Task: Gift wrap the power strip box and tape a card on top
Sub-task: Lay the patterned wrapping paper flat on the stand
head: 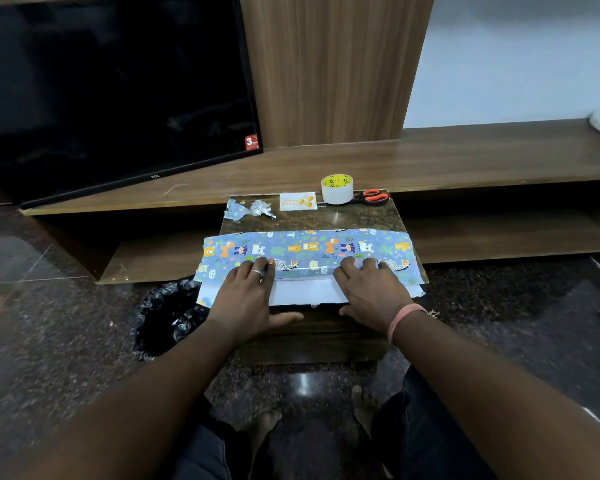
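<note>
Head view: tape roll apparently touches scissors.

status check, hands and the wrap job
Left hand and right hand flat on wrapping paper, folding it over box. Card, tape roll unused behind. Nothing blocking.

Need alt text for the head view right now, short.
Both hands, left and right, press patterned wrapping paper flat over a box on a small table. Behind it lie a card, tape roll, scissors and paper scraps.
</note>
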{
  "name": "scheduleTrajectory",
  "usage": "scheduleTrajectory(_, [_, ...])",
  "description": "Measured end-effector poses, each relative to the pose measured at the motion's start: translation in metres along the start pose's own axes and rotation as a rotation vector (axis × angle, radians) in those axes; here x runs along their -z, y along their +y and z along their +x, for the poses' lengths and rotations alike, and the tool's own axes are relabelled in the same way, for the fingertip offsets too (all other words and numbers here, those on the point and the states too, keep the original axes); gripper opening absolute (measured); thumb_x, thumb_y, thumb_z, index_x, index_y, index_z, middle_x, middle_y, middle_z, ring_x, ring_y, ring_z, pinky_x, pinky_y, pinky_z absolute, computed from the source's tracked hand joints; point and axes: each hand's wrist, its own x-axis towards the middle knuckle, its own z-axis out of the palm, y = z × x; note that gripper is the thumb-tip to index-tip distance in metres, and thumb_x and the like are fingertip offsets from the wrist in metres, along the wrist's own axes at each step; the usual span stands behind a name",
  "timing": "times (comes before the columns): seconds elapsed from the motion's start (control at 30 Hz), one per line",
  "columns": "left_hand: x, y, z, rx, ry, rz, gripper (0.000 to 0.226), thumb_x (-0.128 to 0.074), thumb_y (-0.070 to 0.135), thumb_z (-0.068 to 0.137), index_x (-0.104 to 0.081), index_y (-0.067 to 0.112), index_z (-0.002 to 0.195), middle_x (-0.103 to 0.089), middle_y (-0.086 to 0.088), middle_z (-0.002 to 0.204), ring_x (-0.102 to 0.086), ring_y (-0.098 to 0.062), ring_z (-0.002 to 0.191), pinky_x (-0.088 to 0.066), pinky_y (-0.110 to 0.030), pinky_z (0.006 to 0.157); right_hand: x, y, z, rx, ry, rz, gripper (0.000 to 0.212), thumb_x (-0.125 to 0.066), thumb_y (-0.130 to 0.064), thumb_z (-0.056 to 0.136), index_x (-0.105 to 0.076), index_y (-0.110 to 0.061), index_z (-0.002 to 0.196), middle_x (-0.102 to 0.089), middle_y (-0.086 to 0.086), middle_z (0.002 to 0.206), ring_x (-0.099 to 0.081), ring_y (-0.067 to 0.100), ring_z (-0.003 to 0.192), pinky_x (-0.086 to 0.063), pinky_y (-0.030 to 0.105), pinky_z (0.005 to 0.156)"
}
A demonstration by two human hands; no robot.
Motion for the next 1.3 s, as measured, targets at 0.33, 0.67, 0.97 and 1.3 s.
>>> scheduleTrajectory(0.33, [-0.001, -0.001, 0.004, -0.049, 0.125, 0.134, 0.072, -0.085, 0.001, 0.064, -0.062, -0.006, 0.132, -0.064, -0.023, 0.118, -0.061, -0.042, 0.087, -0.057, -0.045, 0.068, -0.003, 0.001, 0.004, -0.102, 0.232, 0.030, 0.028, -0.083, -0.003, 0.054, -0.067, -0.009, 0.076, -0.062, 0.010, 0.082, -0.054, 0.031, 0.045, -0.026, 0.030, 0.040])
scheduleTrajectory(0.67, [0.005, -0.004, 0.010, 0.115, 0.171, -0.116, 0.044, -0.087, 0.006, 0.072, -0.077, 0.014, 0.114, -0.068, -0.008, 0.089, -0.059, -0.035, 0.071, -0.041, -0.031, 0.043, 0.004, 0.006, 0.008, -0.262, 0.271, 0.119, 0.053, -0.079, -0.005, 0.059, -0.068, -0.010, 0.110, -0.063, 0.002, 0.066, -0.058, 0.024, 0.040, -0.023, 0.024, 0.040])
scheduleTrajectory(0.97, [0.015, -0.017, 0.024, 0.364, 0.153, -0.404, 0.013, -0.074, 0.043, 0.089, -0.076, 0.030, 0.086, -0.066, 0.007, 0.087, -0.066, -0.022, 0.085, -0.042, -0.029, 0.054, 0.001, 0.020, 0.013, -0.327, 0.307, 0.450, 0.006, -0.057, -0.015, 0.094, -0.060, -0.018, 0.098, -0.071, -0.001, 0.092, -0.065, 0.029, 0.083, -0.033, 0.032, 0.055])
scheduleTrajectory(1.3, [0.014, -0.018, 0.027, 0.325, 0.146, -0.505, 0.009, -0.080, 0.030, 0.086, -0.078, 0.022, 0.082, -0.065, 0.003, 0.089, -0.058, -0.027, 0.091, -0.035, -0.030, 0.064, -0.002, 0.035, 0.002, -0.265, 0.223, 0.411, 0.023, -0.057, -0.002, 0.088, -0.063, -0.015, 0.105, -0.058, 0.004, 0.102, -0.058, 0.029, 0.096, -0.031, 0.033, 0.060])
